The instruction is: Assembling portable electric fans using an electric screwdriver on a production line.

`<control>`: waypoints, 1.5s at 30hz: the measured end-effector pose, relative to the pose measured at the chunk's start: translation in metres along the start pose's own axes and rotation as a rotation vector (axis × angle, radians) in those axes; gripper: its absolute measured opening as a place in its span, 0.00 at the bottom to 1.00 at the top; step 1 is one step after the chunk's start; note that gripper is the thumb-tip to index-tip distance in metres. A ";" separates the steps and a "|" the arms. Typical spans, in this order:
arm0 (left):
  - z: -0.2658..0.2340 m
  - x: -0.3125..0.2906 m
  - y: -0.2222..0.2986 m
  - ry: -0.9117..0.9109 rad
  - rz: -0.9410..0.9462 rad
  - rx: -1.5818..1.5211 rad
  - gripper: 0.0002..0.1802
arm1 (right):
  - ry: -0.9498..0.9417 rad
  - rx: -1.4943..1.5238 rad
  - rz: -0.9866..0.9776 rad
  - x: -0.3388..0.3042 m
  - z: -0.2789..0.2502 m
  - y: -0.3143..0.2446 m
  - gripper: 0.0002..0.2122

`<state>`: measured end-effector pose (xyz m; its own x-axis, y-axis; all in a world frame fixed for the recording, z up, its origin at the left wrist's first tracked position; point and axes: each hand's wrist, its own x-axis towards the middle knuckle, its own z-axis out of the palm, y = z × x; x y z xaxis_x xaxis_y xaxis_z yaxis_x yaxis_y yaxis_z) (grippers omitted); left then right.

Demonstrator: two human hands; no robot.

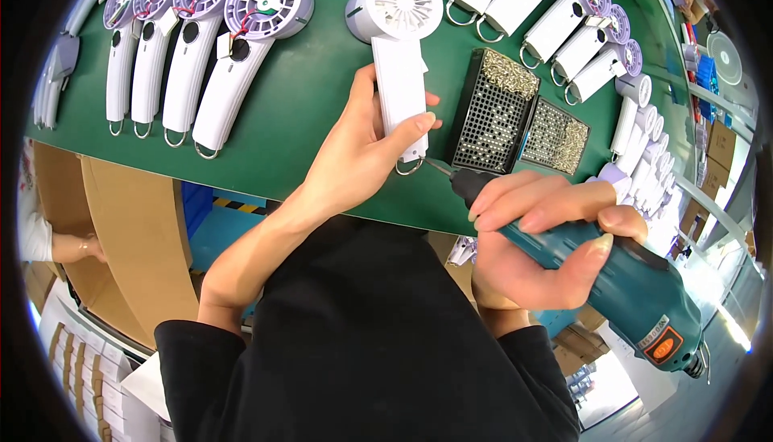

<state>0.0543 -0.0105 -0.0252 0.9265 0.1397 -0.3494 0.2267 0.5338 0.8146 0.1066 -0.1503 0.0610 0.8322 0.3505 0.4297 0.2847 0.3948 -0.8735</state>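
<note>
My left hand (364, 140) is closed around the white handle of a handheld fan (400, 80), its round lilac-rimmed head pointing away from me. A metal ring hangs from the handle's near end. My right hand (547, 237) grips a teal electric screwdriver (636, 293), which is tilted, its thin bit reaching left to the ring end of the handle. Whether the bit touches the handle or a screw, I cannot tell. Just right of the fan, two black perforated screw trays (487, 116) hold many small brass-coloured screws.
Several open-backed fans (266, 7) with exposed wires stand in a row at the left of the green table (314, 7). More fans (555, 27) line the right side. Below the table's left edge is a cardboard box (133, 241), with another person's hand (95, 249) beside it.
</note>
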 end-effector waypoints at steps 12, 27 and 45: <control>0.000 -0.001 -0.003 0.010 0.024 0.032 0.29 | 0.024 0.018 0.079 -0.005 0.004 0.008 0.16; 0.001 0.000 -0.003 0.032 0.007 -0.009 0.29 | -0.150 -0.073 -0.175 -0.014 0.002 0.029 0.14; -0.020 -0.037 0.018 0.231 0.475 0.937 0.33 | 0.373 -0.298 -0.106 0.038 -0.036 0.021 0.11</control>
<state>0.0175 0.0105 -0.0070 0.9236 0.3708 0.0970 0.0895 -0.4549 0.8860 0.1620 -0.1595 0.0509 0.8894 -0.0282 0.4562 0.4557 0.1324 -0.8802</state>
